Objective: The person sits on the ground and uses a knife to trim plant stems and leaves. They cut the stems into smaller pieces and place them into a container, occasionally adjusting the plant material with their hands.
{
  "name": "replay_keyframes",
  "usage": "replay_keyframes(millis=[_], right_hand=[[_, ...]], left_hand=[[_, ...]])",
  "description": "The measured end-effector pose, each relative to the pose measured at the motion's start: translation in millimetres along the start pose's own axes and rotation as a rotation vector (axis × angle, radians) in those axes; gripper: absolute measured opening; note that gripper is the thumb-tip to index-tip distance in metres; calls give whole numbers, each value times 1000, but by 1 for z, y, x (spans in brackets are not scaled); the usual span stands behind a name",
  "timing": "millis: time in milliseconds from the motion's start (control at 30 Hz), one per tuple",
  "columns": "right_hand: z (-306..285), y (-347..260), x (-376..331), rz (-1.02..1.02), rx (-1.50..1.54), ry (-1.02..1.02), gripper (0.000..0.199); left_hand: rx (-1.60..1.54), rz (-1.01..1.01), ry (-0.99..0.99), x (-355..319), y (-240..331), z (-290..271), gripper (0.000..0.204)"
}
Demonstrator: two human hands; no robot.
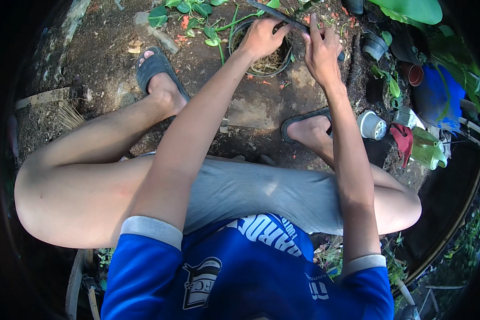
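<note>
right hand (324,56) is wrapped round the handle of a dark knife (296,24), whose blade slants up and left from it, above the pot (264,74). left hand (262,40) is over the pot, fingers bent right by the blade — can't tell if they're pinching it or something behind. pot's on the ground just below that hand, with green leaves (202,9) lying off to its left.

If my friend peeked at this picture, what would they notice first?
Probably the bright blue shirt, filling the lower middle. Next, perhaps the long dark blade at the top, with the right hand on it and the left hand over the round pot. Then maybe the red cloth, off to the right.
</note>
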State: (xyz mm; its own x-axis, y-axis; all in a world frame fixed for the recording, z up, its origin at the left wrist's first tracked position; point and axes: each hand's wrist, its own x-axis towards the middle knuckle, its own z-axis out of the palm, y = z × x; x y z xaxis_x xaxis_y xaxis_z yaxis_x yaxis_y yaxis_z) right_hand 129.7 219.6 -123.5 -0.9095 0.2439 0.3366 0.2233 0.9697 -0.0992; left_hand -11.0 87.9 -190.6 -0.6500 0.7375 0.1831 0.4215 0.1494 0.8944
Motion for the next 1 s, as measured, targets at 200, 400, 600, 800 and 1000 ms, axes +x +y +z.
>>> replay_keyframes(millis=[200, 400, 600, 800, 1000], right_hand=[[27, -5, 2, 93, 90, 94, 48], [36, -9, 3, 115, 163, 113, 45], [35, -5, 7, 47, 156, 161, 43], [34, 0, 11, 18, 154, 172, 42], [30, 11, 12, 0, 144, 182, 41]], left_hand=[[-84, -15, 50, -5, 4, 0, 34], [-72, -77, 11, -5, 5, -3, 34], [-110, -21, 23, -5, 1, -2, 32], [-96, -37, -9, -4, -3, -2, 35], [-114, -22, -25, -2, -3, -2, 36]])
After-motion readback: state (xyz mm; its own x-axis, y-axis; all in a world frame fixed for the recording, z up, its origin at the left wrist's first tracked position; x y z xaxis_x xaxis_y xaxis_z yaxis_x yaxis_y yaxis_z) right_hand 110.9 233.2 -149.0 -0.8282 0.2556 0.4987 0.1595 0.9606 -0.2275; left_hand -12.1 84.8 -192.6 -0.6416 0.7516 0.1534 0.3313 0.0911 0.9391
